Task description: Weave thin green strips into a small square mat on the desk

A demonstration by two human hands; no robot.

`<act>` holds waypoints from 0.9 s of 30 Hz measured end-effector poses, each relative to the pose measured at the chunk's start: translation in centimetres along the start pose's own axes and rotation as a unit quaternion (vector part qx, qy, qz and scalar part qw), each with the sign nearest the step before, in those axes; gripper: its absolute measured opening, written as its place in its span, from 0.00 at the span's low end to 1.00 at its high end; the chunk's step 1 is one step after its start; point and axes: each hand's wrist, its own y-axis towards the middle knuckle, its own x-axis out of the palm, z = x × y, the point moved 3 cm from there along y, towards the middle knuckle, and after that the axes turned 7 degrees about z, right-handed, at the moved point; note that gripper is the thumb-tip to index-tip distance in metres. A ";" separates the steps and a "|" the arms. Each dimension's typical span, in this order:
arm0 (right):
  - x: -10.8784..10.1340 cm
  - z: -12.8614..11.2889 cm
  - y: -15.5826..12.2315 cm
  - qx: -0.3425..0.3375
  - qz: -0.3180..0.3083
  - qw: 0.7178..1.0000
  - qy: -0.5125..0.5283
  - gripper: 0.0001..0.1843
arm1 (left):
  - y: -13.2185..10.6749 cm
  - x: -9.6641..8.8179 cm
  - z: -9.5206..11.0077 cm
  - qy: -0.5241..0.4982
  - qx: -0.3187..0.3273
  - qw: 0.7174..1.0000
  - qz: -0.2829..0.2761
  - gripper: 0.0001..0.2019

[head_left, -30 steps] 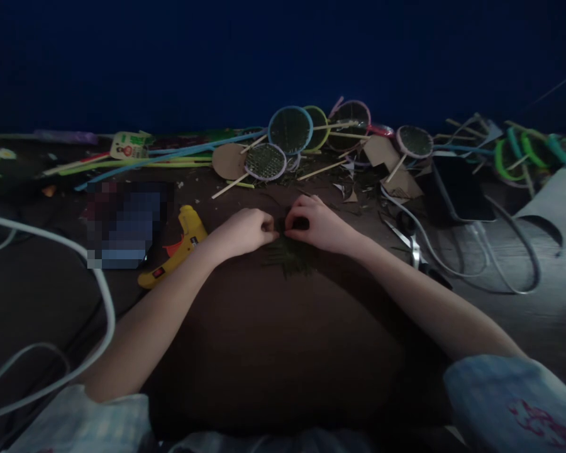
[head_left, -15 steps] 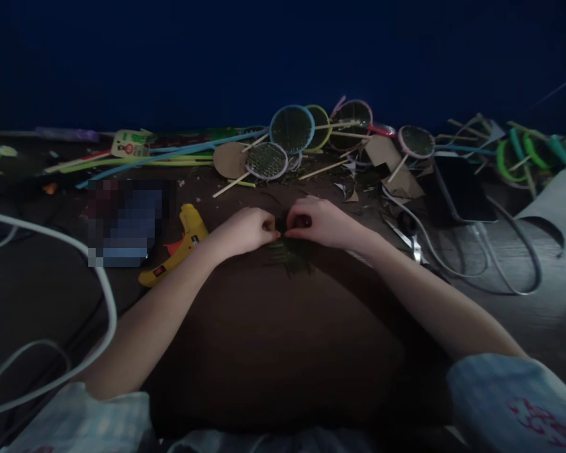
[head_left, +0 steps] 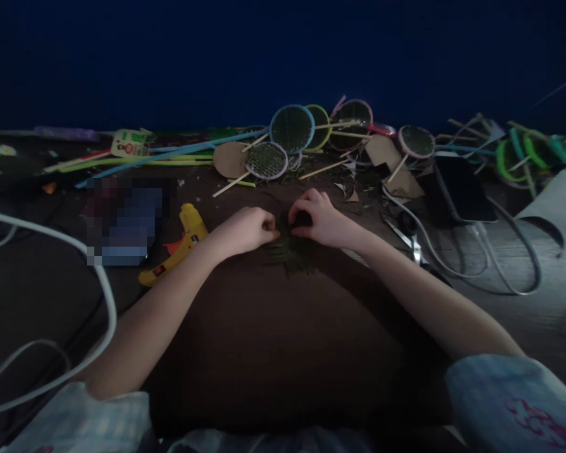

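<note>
Both the left hand (head_left: 248,229) and the right hand (head_left: 323,220) bend in with curled fingers at the little mat of green strips (head_left: 295,258), which lies on the dark surface (head_left: 283,333) between them and slightly nearer the person; whether either one pinches a strip, I can't tell (the light is poor). It looks like fine arranging by touch, and the next move seems to call for a light, precise pinch at the strips' far side. Toward the person the wood is bare, giving plenty of room. Sideways it's tighter: the yellow glue gun (head_left: 193,233) sits beside the left forearm, the scissors (head_left: 412,245) beyond the right, and small hoops (head_left: 292,129) crowd the far side.
</note>
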 end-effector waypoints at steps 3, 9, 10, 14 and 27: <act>0.0 0.1 0.0 0.021 -0.017 1.000 -0.009 0.09 | 0.1 0.1 0.0 -0.002 0.001 1.000 0.000 0.09; -0.6 0.9 0.1 0.007 -0.026 1.000 0.011 0.06 | 0.0 0.2 0.0 -0.003 0.005 1.000 0.009 0.09; -0.7 1.0 0.1 0.012 -0.031 0.999 0.007 0.06 | 0.0 0.2 0.0 -0.001 0.004 1.000 0.009 0.09; -1.0 1.4 0.2 0.029 -0.046 0.998 -0.006 0.06 | -0.1 0.2 0.0 0.002 0.005 1.000 0.014 0.09; -1.3 1.2 -0.2 -0.039 -0.034 0.998 -0.021 0.06 | -0.4 0.6 -0.7 0.061 0.054 0.991 0.102 0.11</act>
